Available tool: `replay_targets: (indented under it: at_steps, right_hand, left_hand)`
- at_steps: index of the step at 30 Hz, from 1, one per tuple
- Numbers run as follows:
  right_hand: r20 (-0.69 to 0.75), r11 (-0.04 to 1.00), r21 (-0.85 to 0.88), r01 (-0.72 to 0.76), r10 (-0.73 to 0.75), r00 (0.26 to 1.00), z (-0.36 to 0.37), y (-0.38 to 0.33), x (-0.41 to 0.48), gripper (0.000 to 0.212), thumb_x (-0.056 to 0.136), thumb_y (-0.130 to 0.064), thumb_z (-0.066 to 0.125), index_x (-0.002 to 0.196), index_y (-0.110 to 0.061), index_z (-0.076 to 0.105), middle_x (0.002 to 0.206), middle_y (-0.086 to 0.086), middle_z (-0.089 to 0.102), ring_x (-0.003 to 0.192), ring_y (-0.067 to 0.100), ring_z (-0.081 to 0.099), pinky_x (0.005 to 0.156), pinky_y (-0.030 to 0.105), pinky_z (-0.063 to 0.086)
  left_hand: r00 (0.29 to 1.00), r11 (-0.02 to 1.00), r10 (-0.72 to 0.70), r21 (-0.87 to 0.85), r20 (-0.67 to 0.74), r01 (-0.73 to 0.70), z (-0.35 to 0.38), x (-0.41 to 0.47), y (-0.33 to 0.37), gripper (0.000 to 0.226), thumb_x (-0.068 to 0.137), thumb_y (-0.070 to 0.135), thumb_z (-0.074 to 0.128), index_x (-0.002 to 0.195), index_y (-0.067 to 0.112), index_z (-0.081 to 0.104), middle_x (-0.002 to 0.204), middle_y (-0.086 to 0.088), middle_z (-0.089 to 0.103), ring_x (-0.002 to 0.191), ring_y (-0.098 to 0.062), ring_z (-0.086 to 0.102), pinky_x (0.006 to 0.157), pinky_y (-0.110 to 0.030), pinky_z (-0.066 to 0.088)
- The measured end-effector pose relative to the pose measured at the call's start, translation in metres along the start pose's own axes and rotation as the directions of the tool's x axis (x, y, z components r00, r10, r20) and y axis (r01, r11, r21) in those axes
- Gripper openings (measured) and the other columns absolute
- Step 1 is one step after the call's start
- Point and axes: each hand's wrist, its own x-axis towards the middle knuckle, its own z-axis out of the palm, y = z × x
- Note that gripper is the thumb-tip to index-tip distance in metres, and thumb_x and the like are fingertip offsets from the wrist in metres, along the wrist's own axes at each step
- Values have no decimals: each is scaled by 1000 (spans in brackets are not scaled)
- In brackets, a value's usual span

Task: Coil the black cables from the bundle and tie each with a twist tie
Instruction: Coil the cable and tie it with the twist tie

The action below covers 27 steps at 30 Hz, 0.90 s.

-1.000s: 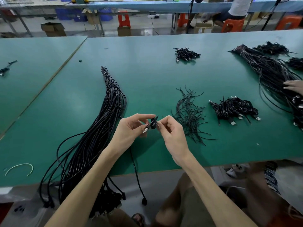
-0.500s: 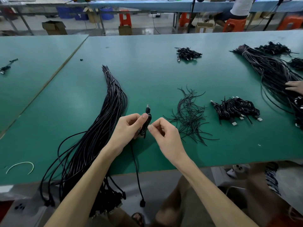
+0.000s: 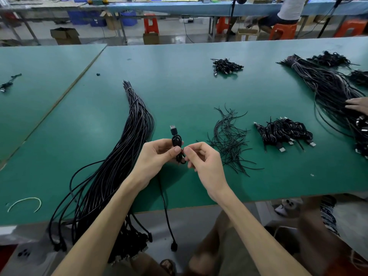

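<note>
My left hand (image 3: 157,156) grips a black cable (image 3: 176,140) partly wound into a small coil, its USB plug pointing up above my thumb. The cable's loose tail (image 3: 166,212) hangs off the table's front edge. My right hand (image 3: 201,158) pinches the coil's lower part from the right, fingers curled. A long bundle of black cables (image 3: 127,152) lies left of my hands and droops over the edge. Loose black twist ties (image 3: 229,138) lie in a scatter right of my hands. Coiled, tied cables (image 3: 282,132) sit in a pile further right.
A green table (image 3: 189,86) carries it all. Another small pile of coiled cables (image 3: 226,65) lies at the back. A second bundle (image 3: 328,90) lies at the right with another person's hand (image 3: 358,104) on it. A white loop (image 3: 25,203) lies front left.
The coil went from lying sideways between my fingertips to standing upright with the plug on top. Both hands have shifted slightly; the hanging tail stays over the edge.
</note>
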Motion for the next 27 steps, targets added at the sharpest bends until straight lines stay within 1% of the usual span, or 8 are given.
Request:
replay_targets:
  at_steps: [7, 10, 12, 14, 17, 21, 24, 27]
  right_hand:
    - [-64, 1000, -27, -15, 13, 998, 0, 2, 1, 13, 95, -27, 75, 90, -18, 66, 71, -10, 67, 63, 6, 56, 63, 24, 47]
    - [-91, 998, -53, -22, 17, 996, -1, 3, 1, 14, 95, -27, 75, 89, -18, 66, 73, -10, 69, 65, 3, 59, 66, 21, 48]
    - [-97, 999, -41, -33, 29, 995, -2, 3, 2, 15, 94, -26, 76, 88, -17, 67, 77, -4, 73, 67, 5, 63, 66, 23, 49]
    - [-88, 999, -28, -42, 39, 995, -3, 3, 2, 17, 92, -27, 78, 85, -16, 67, 77, 0, 73, 67, 9, 61, 65, 28, 50]
    - [-101, 999, -30, -43, 40, 994, 0, 4, 2, 17, 92, -28, 78, 84, -18, 66, 75, 2, 70, 65, 11, 56, 64, 34, 49]
    - [-113, 998, -34, -50, 46, 993, 1, 4, 2, 12, 93, -30, 76, 91, -21, 67, 80, -7, 70, 72, 8, 62, 69, 29, 51]
    - [-94, 997, -47, -60, 56, 994, 2, 3, 2, 14, 93, -27, 77, 100, -20, 67, 92, -6, 73, 83, 11, 68, 75, 28, 54]
    - [-16, 994, -94, -61, 60, 998, 4, 0, 1, 13, 96, -28, 73, 104, -20, 67, 93, -4, 75, 82, 12, 71, 69, 24, 52]
  left_hand:
    - [999, 998, -9, -56, 49, 11, 1, -2, 2, 29, 91, 14, 72, 118, 3, 73, 106, -19, 77, 92, -28, 77, 82, -29, 61]
    - [995, 998, -35, -51, 96, 40, 0, -3, 1, 31, 89, 18, 75, 118, 8, 75, 110, -16, 77, 99, -31, 75, 89, -38, 61]
    - [993, 999, -41, -26, 114, 45, -2, -3, 1, 28, 88, 20, 77, 115, 11, 77, 108, -17, 77, 100, -33, 75, 93, -40, 60]
    - [993, 999, -45, -11, 106, 46, -2, -3, 0, 25, 87, 19, 79, 111, 12, 78, 104, -17, 78, 96, -31, 75, 89, -37, 61]
    - [995, 998, -54, -25, 80, 56, -2, -1, -2, 27, 84, 16, 81, 110, 11, 79, 103, -18, 77, 93, -27, 75, 85, -31, 60]
    - [999, 999, -38, -30, 11, 38, -2, 1, -4, 27, 86, 19, 78, 112, 12, 77, 106, -14, 78, 95, -26, 75, 92, -37, 60]
    - [1000, 995, 0, -100, -4, 0, -5, 2, -3, 30, 92, 16, 74, 120, 6, 71, 115, -16, 76, 107, -28, 73, 99, -38, 57]
    - [998, 980, 33, -196, 54, -22, -6, 2, 1, 29, 95, 16, 70, 121, 5, 67, 124, -21, 71, 123, -35, 66, 105, -39, 52]
